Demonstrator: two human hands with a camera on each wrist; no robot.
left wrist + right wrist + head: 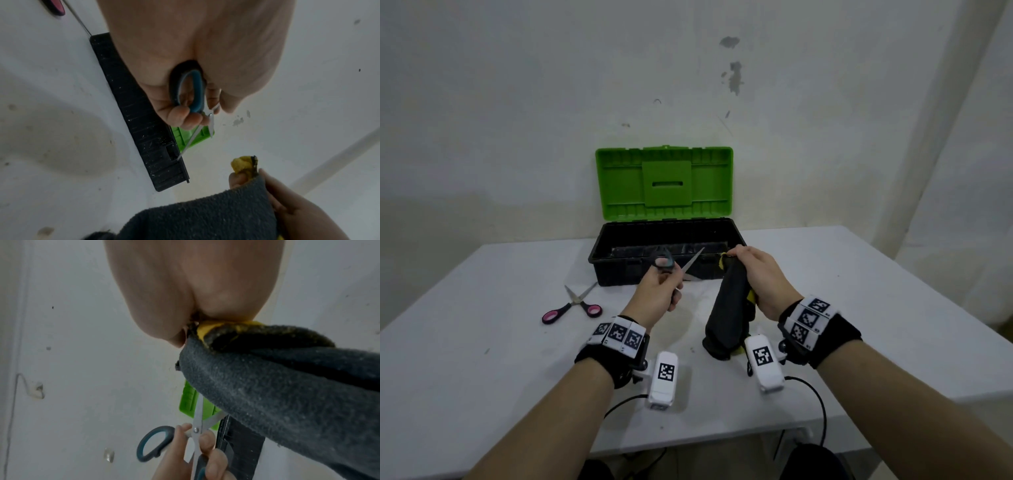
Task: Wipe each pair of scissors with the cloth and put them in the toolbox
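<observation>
A white table (482, 359) carries an open toolbox (599, 255), its green lid (664, 181) raised against the wall beyond the fingers; the black tub looks bare of scissors, though its floor is dark and partly hidden behind both hands. Nearer, a dark grey cloth (726, 315) with a yellow underside hangs from the right hand (760, 277), whose fingers are curled round its upper end, the lower end resting on the table. The left hand (657, 294) grips a pair of teal-handled scissors (671, 265) by the handles, fingers closed around the loops near the pivot, blades parted and pointing toward the cloth and the tub's front wall. A second pair, pink-handled scissors (573, 306), lies on the table, well apart to the left of the left-hand fingers, also splayed.

The risk, as judged here, is the open blades: drawn through the cloth edge-on, they could snag or slice the fabric, or nick the fingers gripping it just beyond the tips. Cloth and blades are not touching, so the wipe of this pair appears unfinished, and dropping it in early would skip the cleaning.
</observation>
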